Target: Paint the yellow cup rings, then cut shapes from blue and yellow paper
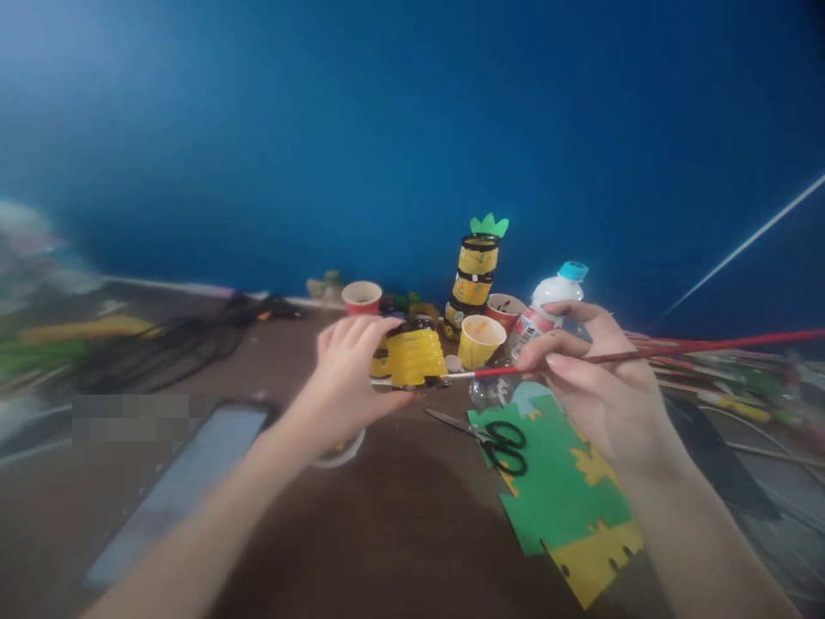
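My left hand (351, 374) grips a small yellow-painted ribbed cup with a black rim (416, 355), held above the brown table (400, 533). My right hand (596, 378) holds a long red-handled paintbrush (644, 352); its metal tip reaches left to the lower edge of the yellow cup. A white cup (339, 451) sits partly hidden under my left wrist.
Black scissors (496, 438) lie on green and yellow paper (567, 507). Behind stand a stack of yellow-and-black cups with a green leaf top (475, 275), a yellow cup (480, 340), red cups (362, 297), a white bottle with a blue cap (547, 305). A phone (193, 473) lies left; sticks lie right.
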Demonstrator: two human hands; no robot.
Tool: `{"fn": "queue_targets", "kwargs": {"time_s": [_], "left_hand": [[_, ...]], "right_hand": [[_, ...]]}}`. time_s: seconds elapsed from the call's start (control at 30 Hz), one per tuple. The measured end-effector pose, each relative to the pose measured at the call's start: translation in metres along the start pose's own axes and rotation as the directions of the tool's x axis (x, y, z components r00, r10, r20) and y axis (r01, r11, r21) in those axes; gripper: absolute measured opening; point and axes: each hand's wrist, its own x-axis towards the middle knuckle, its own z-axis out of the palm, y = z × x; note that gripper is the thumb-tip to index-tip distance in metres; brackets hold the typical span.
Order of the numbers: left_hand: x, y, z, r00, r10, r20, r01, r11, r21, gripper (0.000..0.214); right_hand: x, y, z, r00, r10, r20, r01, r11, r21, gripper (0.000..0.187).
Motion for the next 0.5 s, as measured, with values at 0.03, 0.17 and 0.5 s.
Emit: {"fn": "queue_targets", "kwargs": {"time_s": [0.03,0.17,0.5], "left_hand": [[-0.0001,0.0005,-0.0005,1.0,-0.004,-0.003,0.004,1.0,-0.004,0.063],[-0.0004,0.0017,-0.0011,1.0,-0.005,-0.024,0.004,1.0,-0.02,0.064],[-0.0005,-0.001,-0.0007,0.999,0.011,-0.04,-0.01,1.0,0.011,0.064]], "right_hand": [[0.0001,0.0001,-0.0002,1.0,-0.003,0.01,0.003,1.0,0.002,0.031],[0.0001,0.0006,-0.0011,0.999,-0.016,0.047,0.015,1.0,0.014,0.031],[-0.0002,-0.002,-0.0073,0.999,-0.03,-0.017,0.03,0.999,0.045,0.028]]}}
